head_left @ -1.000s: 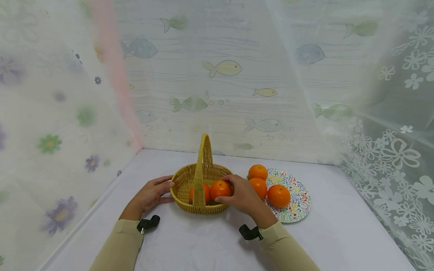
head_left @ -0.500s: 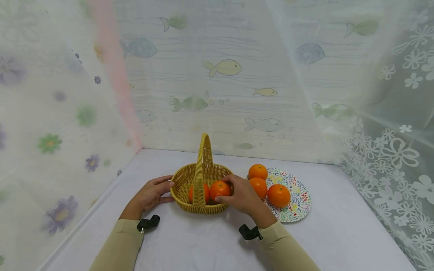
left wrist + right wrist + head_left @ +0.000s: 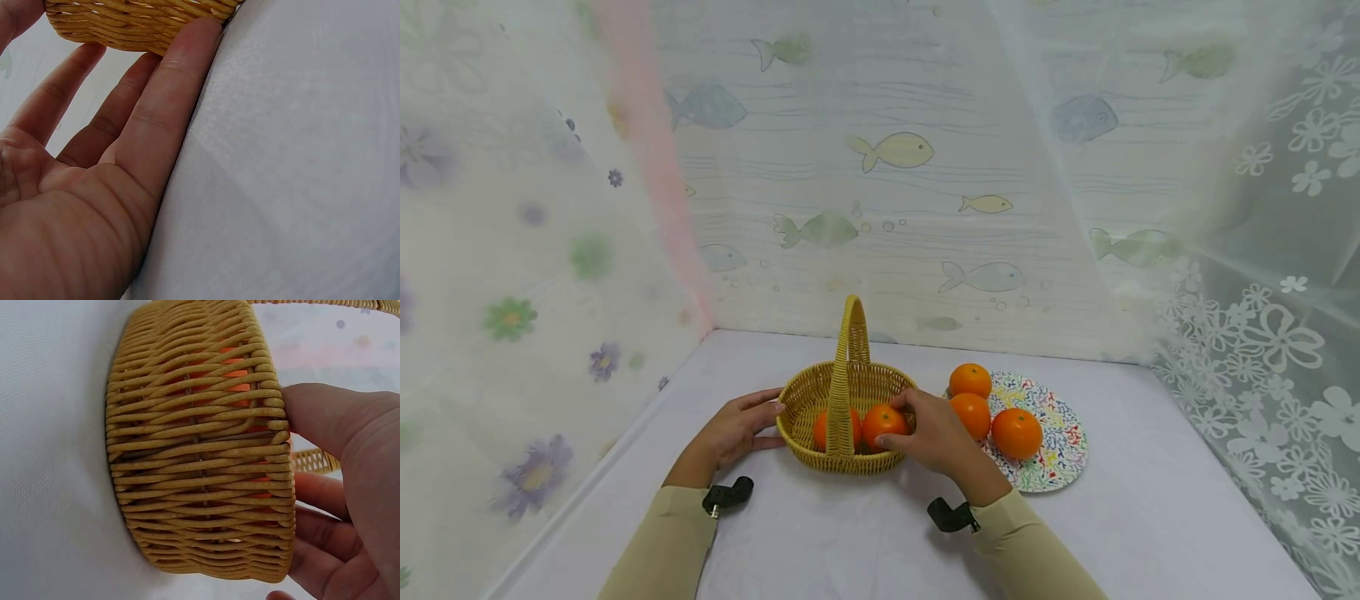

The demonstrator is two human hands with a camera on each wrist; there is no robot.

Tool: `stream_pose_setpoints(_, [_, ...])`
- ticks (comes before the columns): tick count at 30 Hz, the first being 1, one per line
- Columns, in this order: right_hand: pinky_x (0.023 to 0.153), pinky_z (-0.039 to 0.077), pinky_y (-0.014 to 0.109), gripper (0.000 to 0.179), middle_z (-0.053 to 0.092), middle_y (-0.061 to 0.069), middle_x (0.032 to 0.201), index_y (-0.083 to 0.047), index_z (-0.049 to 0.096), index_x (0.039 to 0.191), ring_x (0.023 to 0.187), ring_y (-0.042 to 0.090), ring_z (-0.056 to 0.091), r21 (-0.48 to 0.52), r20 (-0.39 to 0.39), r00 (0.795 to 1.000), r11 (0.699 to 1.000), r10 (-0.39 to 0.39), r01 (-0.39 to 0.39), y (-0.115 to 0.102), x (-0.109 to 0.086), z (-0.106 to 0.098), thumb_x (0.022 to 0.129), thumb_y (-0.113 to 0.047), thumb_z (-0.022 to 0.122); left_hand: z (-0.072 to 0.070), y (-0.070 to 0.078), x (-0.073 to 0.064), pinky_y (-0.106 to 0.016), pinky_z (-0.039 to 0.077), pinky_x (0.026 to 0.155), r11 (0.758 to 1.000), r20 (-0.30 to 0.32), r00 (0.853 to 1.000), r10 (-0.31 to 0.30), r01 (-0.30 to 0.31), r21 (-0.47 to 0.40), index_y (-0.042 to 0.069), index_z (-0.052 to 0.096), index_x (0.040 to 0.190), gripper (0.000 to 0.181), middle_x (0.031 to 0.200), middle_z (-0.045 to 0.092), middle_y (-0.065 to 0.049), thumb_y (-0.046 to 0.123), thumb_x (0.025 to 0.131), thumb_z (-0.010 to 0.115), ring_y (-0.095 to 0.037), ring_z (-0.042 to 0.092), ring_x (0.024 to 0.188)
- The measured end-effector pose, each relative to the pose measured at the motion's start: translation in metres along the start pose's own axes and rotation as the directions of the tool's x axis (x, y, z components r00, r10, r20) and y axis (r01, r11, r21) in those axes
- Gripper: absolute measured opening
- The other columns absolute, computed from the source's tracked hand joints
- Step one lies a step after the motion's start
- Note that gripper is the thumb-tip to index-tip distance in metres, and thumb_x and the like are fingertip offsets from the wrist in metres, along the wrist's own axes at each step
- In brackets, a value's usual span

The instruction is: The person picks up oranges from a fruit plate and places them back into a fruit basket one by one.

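In the head view, a golden wicker basket with a tall arched handle stands mid-table. My left hand is at its left side; in the left wrist view its fairly straight fingers touch the woven wall. My right hand reaches over the basket's right rim and grips an orange inside, thumb in front and fingers behind. Another orange lies beside it, partly hidden by the handle. Through the weave in the right wrist view, the fruit shows as orange patches, and the right hand is at the rim.
Right of the basket lies a round plate with a colourful squiggle pattern. On it are a front orange, a middle orange and a back orange. Patterned curtains enclose the white table at back and sides.
The two oranges in the basket have shifted slightly left, and my right hand has moved a little with them. My left hand, the basket and the plate look unmoved.
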State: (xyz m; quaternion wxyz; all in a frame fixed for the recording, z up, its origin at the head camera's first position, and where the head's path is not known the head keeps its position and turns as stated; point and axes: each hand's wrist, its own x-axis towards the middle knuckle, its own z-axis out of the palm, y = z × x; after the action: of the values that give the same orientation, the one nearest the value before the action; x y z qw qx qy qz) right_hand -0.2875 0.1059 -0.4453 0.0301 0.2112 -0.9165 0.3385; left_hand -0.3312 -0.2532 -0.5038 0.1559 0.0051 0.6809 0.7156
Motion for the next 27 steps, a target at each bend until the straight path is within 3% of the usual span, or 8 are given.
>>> stream_pose_setpoints(27, [0.104, 0.056, 0.043, 0.049, 0.070, 0.001, 0.126, -0.013, 0.070, 0.127, 0.116, 0.020, 0.064, -0.049, -0.016, 0.999, 0.998, -0.042, 0.041, -0.0010, 0.0009, -0.0010, 0.087, -0.040, 0.084, -0.0010, -0.0009, 0.0001, -0.051, 0.060, 0.097, 1.000, 0.016, 1.000, 0.005, -0.005, 0.003, 0.013, 0.046, 0.156, 0.063, 0.158, 0.048, -0.016, 0.028, 0.100, 0.071, -0.026, 0.064, 0.127])
